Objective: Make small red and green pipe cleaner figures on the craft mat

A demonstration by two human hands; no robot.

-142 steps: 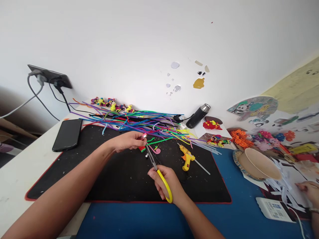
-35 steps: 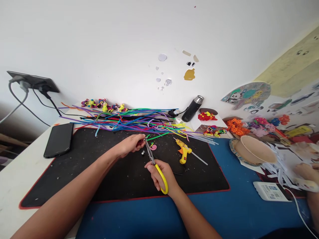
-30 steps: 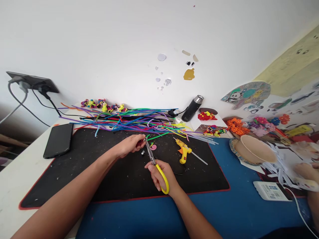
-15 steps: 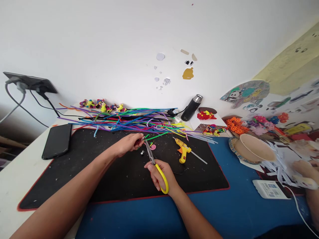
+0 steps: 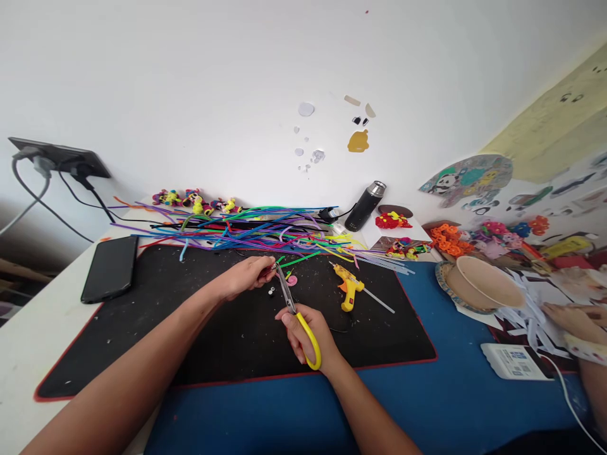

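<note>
My right hand [image 5: 306, 335] grips yellow-handled scissors [image 5: 310, 341], whose metal blades point up and left. The blade tips reach the fingertips of my left hand [image 5: 249, 277]. Those fingers are pinched together on something too small to make out. Just beyond the blades lies a green pipe cleaner [image 5: 301, 259] on the black mat [image 5: 218, 335]. A pink coiled piece [image 5: 293, 280] sits right beside the blades, and small white-and-black bits [image 5: 271, 291] are below my left fingertips.
Many coloured pipe cleaners [image 5: 246, 227] lie along the wall. A yellow glue gun [image 5: 349, 287] rests on the mat's right part, near a black flask [image 5: 365, 206]. A phone [image 5: 110, 268] is at left. Another person's hand [image 5: 571, 319] is at far right, by paper strips and a bowl [image 5: 488, 281].
My hands and the scissors stay almost in place, with the blade tips still at my left fingertips. At far right the other person's hands have shifted among the paper strips.
</note>
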